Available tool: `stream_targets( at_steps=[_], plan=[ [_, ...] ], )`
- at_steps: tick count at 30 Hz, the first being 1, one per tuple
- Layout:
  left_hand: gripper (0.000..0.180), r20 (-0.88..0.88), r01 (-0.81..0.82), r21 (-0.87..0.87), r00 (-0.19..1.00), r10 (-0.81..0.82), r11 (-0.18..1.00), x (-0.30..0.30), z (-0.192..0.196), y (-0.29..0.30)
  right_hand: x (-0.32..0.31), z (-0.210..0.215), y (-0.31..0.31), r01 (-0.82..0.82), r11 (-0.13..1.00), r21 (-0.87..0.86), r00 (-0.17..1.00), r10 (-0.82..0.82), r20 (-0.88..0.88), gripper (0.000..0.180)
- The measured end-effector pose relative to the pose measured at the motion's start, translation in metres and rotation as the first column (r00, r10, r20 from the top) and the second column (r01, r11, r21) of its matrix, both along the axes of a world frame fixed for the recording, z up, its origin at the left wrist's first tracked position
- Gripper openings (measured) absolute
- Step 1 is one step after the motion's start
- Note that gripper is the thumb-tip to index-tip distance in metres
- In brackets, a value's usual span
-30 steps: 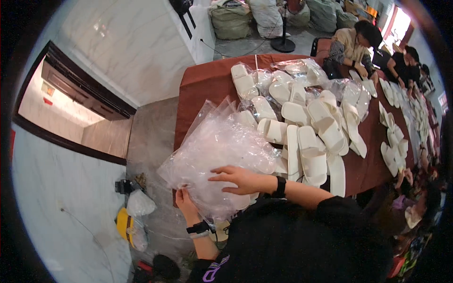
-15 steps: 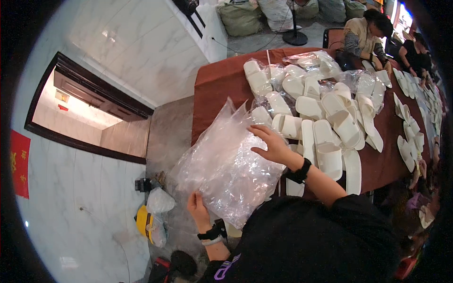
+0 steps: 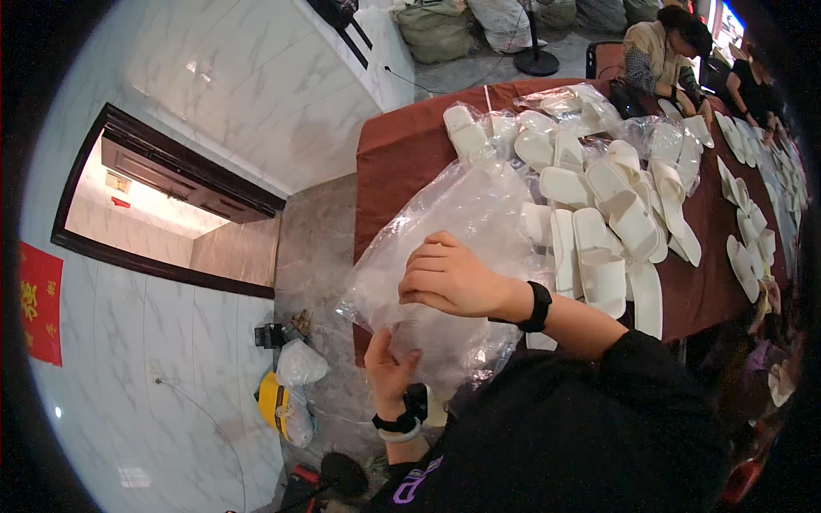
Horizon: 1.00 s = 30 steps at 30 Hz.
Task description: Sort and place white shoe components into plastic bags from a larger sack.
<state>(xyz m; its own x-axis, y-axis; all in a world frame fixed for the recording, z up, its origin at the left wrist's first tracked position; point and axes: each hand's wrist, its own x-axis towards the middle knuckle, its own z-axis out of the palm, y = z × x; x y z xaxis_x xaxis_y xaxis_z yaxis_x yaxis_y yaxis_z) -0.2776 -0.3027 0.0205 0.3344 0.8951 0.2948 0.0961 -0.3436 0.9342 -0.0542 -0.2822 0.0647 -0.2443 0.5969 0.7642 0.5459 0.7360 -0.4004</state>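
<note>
Head view, right hand (image 3: pixel 449 278), left hand (image 3: pixel 389 372), gripping plastic bags (image 3: pixel 445 231)

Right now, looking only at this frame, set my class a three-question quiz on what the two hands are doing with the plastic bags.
1. True or false: the right hand rests on top of the stack of clear plastic bags.
2. Where is the left hand? A) on the white slippers B) under the lower edge of the bags C) on the floor
3. Fill in: the white slippers lie on a table with a ____ cloth.

Key: 1 true; 2 B; 3 dark red.
</note>
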Motion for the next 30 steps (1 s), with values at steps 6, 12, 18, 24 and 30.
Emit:
stream_targets(
  at_steps=[6,12,18,24,30],
  plan=[
    [0.026,-0.168,0.022,-0.005,0.986,-0.022,1.000,0.010,-0.004,0.003,0.005,-0.003,0.007,0.114,0.991,-0.064,0.993,-0.115,-0.013,0.015],
    [0.024,0.023,-0.016,-0.075,1.000,0.018,0.997,0.001,-0.022,0.005,0.019,0.016,-0.007,-0.109,0.993,0.034,0.992,0.111,-0.064,0.027],
    [0.027,-0.041,-0.039,-0.038,0.998,0.038,0.999,0.006,-0.027,0.011,0.025,0.009,-0.013,-0.093,0.989,0.116,0.992,0.102,-0.072,0.019],
    [0.036,0.003,0.052,-0.096,0.999,-0.052,0.994,0.011,-0.018,0.013,0.033,0.006,-0.016,-0.105,0.994,0.044,0.989,0.109,-0.098,0.015],
    [0.051,0.049,0.019,-0.098,0.999,-0.015,0.995,0.012,-0.013,0.009,0.038,0.009,-0.006,-0.244,0.965,-0.093,0.969,0.239,-0.068,0.014]
  ],
)
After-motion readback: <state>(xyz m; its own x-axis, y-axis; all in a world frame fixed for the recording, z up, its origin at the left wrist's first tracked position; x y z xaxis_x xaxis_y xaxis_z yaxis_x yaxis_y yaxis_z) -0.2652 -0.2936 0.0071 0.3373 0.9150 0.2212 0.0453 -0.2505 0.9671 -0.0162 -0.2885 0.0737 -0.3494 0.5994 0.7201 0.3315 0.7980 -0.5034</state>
